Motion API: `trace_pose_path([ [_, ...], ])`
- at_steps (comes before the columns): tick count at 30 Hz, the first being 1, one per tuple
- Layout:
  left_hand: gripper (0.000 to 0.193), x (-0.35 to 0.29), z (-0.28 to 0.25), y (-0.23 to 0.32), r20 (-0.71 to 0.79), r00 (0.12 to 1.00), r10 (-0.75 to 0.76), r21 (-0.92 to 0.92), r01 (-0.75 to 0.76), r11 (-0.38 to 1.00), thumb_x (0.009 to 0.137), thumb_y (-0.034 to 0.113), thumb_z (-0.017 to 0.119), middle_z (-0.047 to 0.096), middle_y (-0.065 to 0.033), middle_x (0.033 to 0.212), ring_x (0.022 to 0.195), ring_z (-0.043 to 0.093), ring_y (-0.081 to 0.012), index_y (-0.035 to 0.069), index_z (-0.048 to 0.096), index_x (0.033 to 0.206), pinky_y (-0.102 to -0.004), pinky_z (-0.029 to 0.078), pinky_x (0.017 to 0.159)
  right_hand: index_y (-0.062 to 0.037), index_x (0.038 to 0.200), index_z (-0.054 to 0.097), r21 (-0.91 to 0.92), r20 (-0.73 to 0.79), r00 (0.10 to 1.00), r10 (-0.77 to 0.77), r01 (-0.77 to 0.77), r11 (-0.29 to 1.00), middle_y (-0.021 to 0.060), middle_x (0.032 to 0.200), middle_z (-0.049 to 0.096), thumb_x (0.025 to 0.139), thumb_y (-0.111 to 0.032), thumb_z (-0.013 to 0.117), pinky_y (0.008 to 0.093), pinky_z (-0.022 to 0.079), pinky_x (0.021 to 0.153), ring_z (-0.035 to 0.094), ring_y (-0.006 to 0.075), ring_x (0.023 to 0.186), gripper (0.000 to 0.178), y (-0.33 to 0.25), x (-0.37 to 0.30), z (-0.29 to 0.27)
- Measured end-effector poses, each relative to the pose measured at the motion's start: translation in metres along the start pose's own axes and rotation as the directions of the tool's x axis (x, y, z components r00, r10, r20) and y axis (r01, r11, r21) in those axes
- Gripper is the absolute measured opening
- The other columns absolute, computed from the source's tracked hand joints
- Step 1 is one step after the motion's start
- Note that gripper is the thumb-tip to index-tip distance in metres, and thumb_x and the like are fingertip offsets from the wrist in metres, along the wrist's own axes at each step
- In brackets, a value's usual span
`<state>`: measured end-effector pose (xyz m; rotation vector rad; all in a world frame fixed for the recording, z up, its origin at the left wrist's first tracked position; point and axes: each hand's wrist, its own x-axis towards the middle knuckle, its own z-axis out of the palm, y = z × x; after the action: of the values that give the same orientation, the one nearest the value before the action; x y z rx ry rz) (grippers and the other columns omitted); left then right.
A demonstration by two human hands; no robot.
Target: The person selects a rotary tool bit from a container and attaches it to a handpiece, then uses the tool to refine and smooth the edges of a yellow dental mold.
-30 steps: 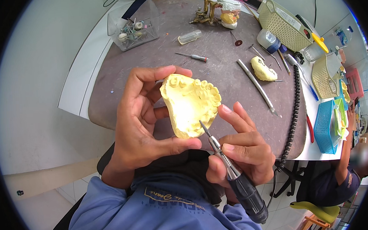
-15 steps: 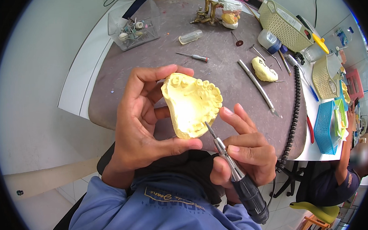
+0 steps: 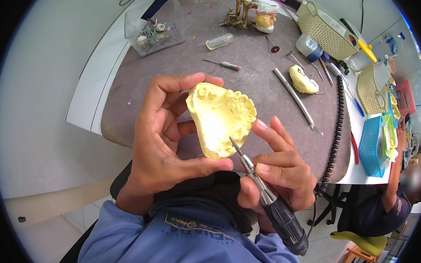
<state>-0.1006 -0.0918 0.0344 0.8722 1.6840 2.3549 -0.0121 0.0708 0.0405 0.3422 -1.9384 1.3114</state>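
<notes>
One yellow dental cast [image 3: 221, 117] was clamped by its edges between the thumb and fingers of the left hand [image 3: 156, 134], over the near side of the brown mat [image 3: 134, 102]. At that same side of the mat, a black-and-silver handpiece [image 3: 275, 205] was gripped in the right hand [image 3: 287, 175], its tip directed at the cast. Toward the mat's far side, a clear tube [image 3: 219, 41] was laid.

"From my remote seat, what clothing shows?"
"I see a blue shirt [image 3: 178, 250] at lower centre, its left sleeve [image 3: 107, 232] wrinkled."
"Any markings?"
"I make out dark lettering [image 3: 192, 236] and a thin yellowish outline [image 3: 196, 224] across the front."
</notes>
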Motion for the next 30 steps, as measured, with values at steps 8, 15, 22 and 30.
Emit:
trace_pose_path([
  [8,0.108,0.0004,-0.0005,-0.0001,0.007,1.0,0.014,0.012,-0.014,1.0,0.053,0.018,0.101,0.049,-0.0233,0.139,0.124,0.058,-0.0246,0.001,0.038,0.139,-0.0352,0.051,0.103,-0.0109,0.09,0.062,-0.009,0.012,1.0,-0.003,0.003,1.0,0.008,0.08,0.073,0.08,-0.016,0.085,0.0564,0.048,0.103,0.07,0.0388,0.108,0.026,0.0006,0.0007,-0.0014],
  [15,0.097,0.0019,-0.0055,-0.0006,0.085,0.996,0.038,0.02,-0.04,0.999,0.06,0.004,0.095,0.048,-0.0224,0.141,0.13,0.053,-0.0257,0.003,0.037,0.138,-0.0384,0.054,0.102,-0.0109,0.094,0.061,0.083,-0.013,1.0,0.026,-0.025,0.996,0.0076,0.08,0.072,0.081,-0.014,0.084,0.0571,0.047,0.104,0.07,0.0399,0.108,0.027,0.001,-0.0019,-0.0014],
  [22,0.109,0.0015,-0.0014,-0.0008,0.017,1.0,0.017,0.006,-0.017,1.0,0.053,0.017,0.101,0.048,-0.0239,0.139,0.123,0.058,-0.0252,0.001,0.037,0.14,-0.0361,0.053,0.102,-0.0109,0.096,0.06,0.068,0.011,1.0,0.014,-0.015,0.998,0.0075,0.079,0.071,0.08,-0.012,0.085,0.0575,0.046,0.105,0.069,0.0405,0.109,0.03,0.0004,-0.0019,-0.0032],
  [30,0.109,0.0014,-0.0025,-0.0015,0.03,0.999,0.028,0.008,-0.028,1.0,0.052,0.016,0.101,0.048,-0.0239,0.139,0.124,0.058,-0.0251,0.001,0.038,0.14,-0.0362,0.052,0.102,-0.0109,0.092,0.061,0.044,0.036,0.999,0.032,-0.033,0.998,0.0071,0.079,0.072,0.08,-0.012,0.085,0.0579,0.046,0.106,0.069,0.0405,0.109,0.027,-0.0018,-0.0007,-0.0048],
])
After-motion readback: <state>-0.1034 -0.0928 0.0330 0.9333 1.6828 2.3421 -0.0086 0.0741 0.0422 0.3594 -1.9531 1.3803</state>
